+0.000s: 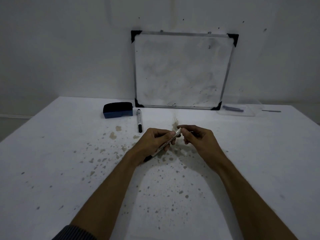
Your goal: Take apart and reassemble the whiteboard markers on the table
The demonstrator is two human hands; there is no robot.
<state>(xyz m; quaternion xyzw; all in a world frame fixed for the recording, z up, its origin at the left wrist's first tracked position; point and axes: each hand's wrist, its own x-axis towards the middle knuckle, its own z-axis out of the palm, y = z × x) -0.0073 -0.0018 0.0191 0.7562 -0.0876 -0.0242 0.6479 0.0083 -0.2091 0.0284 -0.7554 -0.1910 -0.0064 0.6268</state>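
Left hand point(156, 142) closed around the barrel of a whiteboard marker point(168, 142), held clear of the table point(52, 153) and slanting up and away from the person; printed barrel shows between the fingers, dark rear end pokes out below the palm. Right hand point(195, 137) pinched at the marker's far end, thumb and forefinger meeting on it; whether they hold a cap, the nib section or only the barrel tip cannot be told, the fingers cover it. Judgement: the left hand acts as the anchor so the right can twist or pull the end piece along the marker's axis; working in the air over the table centre keeps any loosened part above the surface. Second marker point(139, 120), capped black at the near end, lies flat on the table beyond the left hand, well apart from both hands, just beside a blue board eraser point(118, 110). A whiteboard point(181, 70) leans against the wall behind. Clear tray point(251, 113) at far right holds dark slender items, too dim to identify.
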